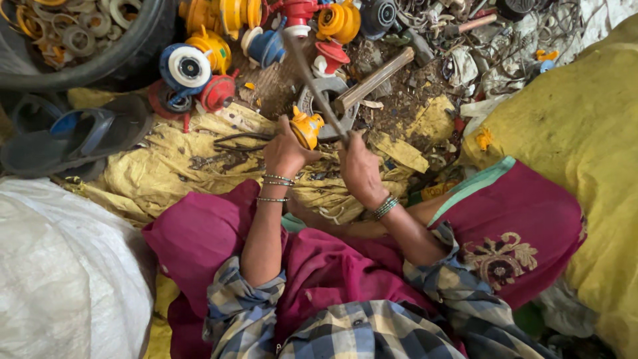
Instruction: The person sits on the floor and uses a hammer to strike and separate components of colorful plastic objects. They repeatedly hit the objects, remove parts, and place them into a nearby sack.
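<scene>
One yellow part [306,126] in left fingers [279,136]

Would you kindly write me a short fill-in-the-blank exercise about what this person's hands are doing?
1. The left hand holds a small plastic part whose colour is ____.
2. The right hand grips a long dark metal ____.
3. Both wrists wear several thin ____.
4. At the far left lies a pair of dark ____, beside the yellow sheet.

Missing words: yellow; rod; bangles; sandals
</scene>
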Tool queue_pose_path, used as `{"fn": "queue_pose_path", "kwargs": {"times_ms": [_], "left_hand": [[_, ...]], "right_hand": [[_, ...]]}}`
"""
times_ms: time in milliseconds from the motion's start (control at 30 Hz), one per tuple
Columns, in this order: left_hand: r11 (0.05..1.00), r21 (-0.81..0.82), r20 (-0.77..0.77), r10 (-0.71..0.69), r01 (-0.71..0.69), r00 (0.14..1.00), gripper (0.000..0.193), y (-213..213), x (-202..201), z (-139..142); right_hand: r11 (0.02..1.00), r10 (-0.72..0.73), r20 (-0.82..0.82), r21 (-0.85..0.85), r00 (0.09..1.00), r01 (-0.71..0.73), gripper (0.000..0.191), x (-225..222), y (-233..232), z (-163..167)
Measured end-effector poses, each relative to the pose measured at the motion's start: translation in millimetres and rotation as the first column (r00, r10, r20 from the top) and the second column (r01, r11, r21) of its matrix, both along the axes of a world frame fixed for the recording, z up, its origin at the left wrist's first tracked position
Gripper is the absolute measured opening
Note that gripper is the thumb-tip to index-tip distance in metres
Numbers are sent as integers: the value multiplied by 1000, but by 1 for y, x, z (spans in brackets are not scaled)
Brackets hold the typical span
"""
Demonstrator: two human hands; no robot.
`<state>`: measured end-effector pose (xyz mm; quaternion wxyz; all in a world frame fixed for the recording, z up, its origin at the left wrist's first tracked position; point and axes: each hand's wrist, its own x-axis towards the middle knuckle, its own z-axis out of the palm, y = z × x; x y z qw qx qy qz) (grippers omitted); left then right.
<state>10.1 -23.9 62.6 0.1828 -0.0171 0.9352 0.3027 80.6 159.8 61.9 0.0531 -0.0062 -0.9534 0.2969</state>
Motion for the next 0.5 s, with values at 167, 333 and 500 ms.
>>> {"fn": "queue_pose_path", "kwargs": {"times_ms": [167, 333, 500], "left_hand": [[971, 239, -98, 4, 19, 995, 96, -9, -5, -5], [864, 468, 290, 49, -186, 956, 49, -20, -13, -3], [810, 514, 348, 103, -282, 932, 53, -22, -14, 1]], "right_hand": [[992, -119, 260, -15, 958, 127, 18, -11, 4, -9], [996, -47, -34, -74, 998, 44, 21, -5, 8, -2], [997, -11, -52, -80, 999, 7, 21, 2, 0, 3]]}}
